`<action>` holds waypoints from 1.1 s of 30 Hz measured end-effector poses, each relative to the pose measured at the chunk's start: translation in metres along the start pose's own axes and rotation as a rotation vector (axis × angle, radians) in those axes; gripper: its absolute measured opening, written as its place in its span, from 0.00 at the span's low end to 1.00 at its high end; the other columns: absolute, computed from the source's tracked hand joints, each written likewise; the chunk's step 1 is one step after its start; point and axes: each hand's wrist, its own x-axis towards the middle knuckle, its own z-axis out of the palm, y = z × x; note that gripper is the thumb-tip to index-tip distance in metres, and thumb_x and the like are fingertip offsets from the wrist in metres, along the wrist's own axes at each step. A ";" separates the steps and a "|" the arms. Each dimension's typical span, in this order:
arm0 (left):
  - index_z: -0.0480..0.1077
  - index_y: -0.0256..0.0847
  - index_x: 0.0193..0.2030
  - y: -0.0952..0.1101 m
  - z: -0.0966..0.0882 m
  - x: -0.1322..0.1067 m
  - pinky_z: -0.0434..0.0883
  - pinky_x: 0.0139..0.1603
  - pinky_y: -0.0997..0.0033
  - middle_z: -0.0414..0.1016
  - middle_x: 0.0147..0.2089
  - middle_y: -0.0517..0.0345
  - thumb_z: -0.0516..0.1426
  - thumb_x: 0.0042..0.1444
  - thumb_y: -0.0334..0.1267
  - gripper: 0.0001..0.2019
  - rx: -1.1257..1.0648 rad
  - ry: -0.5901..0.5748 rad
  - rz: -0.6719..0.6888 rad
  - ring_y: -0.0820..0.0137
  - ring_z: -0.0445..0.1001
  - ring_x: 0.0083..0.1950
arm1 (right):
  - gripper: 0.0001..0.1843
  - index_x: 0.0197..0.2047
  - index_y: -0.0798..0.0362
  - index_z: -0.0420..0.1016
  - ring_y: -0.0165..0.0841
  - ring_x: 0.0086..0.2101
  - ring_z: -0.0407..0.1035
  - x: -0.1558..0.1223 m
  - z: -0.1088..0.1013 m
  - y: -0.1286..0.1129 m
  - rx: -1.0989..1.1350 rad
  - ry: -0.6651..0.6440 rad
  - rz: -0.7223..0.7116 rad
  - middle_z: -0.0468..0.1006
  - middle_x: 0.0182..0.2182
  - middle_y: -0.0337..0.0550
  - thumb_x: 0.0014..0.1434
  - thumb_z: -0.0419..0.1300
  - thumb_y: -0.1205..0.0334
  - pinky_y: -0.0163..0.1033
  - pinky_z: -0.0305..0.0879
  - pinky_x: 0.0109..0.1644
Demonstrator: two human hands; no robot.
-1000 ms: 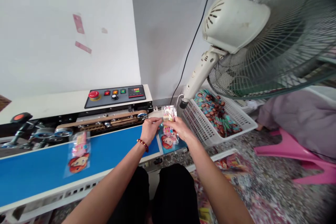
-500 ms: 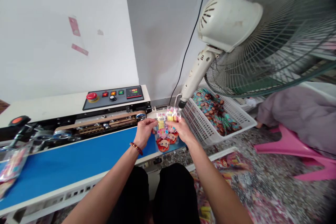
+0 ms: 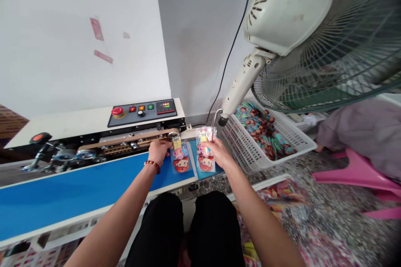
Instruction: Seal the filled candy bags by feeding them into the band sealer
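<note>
My left hand (image 3: 160,150) pinches the top of a clear packet with a red-haired cartoon face (image 3: 181,157), laying it on the blue conveyor belt (image 3: 78,192) right at the sealer's brass-coloured intake (image 3: 131,139). My right hand (image 3: 216,152) holds a small stack of the same packets (image 3: 206,150) upright at the belt's right end. Both hands are closed on their packets.
The sealing machine has a control panel (image 3: 142,110) with a red button. A big standing fan (image 3: 310,37) leans over a white basket (image 3: 300,150) full of packets at the right. More packets lie in a tray on the floor (image 3: 282,194). A pink stool (image 3: 360,173) stands far right.
My left hand has drawn one packet off the stack and carried it left onto the belt by the intake. The earlier packet rode the belt left and out of view.
</note>
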 end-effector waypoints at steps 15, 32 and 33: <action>0.79 0.37 0.36 0.027 0.043 -0.053 0.64 0.27 0.69 0.76 0.27 0.56 0.61 0.55 0.46 0.13 -0.235 -0.140 0.259 0.71 0.66 0.21 | 0.21 0.32 0.52 0.81 0.38 0.31 0.76 -0.006 0.016 -0.009 0.017 -0.042 -0.021 0.83 0.29 0.39 0.36 0.77 0.52 0.41 0.71 0.39; 0.80 0.37 0.34 0.047 0.047 -0.056 0.54 0.21 0.74 0.69 0.21 0.60 0.68 0.44 0.52 0.19 -0.636 -0.179 0.333 0.76 0.59 0.21 | 0.23 0.38 0.48 0.80 0.43 0.38 0.79 -0.015 -0.017 -0.013 0.163 0.137 -0.126 0.83 0.35 0.43 0.43 0.75 0.44 0.45 0.75 0.41; 0.80 0.36 0.34 0.047 0.048 -0.054 0.51 0.20 0.75 0.68 0.19 0.61 0.69 0.43 0.53 0.20 -0.642 -0.201 0.296 0.77 0.57 0.20 | 0.22 0.37 0.48 0.80 0.43 0.38 0.79 -0.015 -0.019 -0.012 0.170 0.158 -0.118 0.83 0.35 0.43 0.43 0.75 0.44 0.46 0.75 0.40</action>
